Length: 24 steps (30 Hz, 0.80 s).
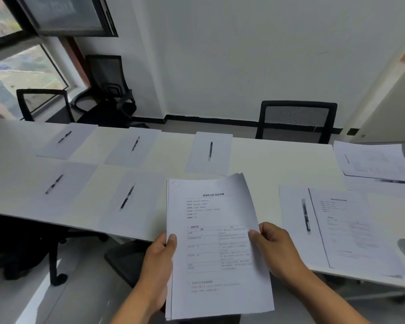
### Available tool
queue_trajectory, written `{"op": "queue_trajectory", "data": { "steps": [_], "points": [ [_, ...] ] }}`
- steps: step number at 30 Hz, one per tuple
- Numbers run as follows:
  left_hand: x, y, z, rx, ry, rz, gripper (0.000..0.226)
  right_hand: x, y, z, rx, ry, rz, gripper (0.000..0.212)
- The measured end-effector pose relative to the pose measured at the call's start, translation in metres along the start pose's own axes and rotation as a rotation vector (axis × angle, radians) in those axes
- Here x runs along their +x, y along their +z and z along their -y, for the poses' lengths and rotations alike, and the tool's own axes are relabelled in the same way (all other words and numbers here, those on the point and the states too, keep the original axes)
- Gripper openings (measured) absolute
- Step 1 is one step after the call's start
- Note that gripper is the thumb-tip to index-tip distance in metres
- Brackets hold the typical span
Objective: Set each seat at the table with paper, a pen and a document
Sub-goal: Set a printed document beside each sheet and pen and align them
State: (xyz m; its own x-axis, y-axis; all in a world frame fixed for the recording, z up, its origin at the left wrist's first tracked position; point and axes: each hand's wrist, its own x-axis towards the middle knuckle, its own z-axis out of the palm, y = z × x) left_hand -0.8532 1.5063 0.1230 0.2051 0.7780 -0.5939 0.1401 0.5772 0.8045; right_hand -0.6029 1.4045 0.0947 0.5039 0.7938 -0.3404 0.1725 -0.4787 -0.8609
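Your left hand (160, 258) is pinching the left edge of the thin stack of white printed documents (218, 244) at lower centre, thumb on top. Your right hand (275, 247) is pinching its right edge. The sheets are looking light, floppy and slippery, so peel one by a corner.

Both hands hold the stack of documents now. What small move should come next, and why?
Probably peel the top sheet off the stack of documents, which the left hand and right hand grip, and lay it on the nearest blank paper. That seat has a pen but no document, while the seat at right already has its document.
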Motion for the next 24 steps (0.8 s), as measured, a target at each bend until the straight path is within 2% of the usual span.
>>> {"op": "queue_trajectory", "data": {
  "steps": [6, 14, 24],
  "points": [
    [0.031, -0.001, -0.012, 0.037, -0.012, -0.020, 0.032, 0.037, 0.019, -0.009, 0.118, 0.072, 0.046, 0.042],
    [0.075, -0.004, -0.012, 0.089, -0.070, -0.047, 0.030, 0.077, 0.044, -0.022, 0.155, 0.164, 0.052, 0.046],
    [0.135, -0.014, -0.002, 0.142, -0.189, 0.019, 0.030, 0.091, 0.069, -0.039, 0.161, 0.267, -0.039, 0.047]
  ]
}}
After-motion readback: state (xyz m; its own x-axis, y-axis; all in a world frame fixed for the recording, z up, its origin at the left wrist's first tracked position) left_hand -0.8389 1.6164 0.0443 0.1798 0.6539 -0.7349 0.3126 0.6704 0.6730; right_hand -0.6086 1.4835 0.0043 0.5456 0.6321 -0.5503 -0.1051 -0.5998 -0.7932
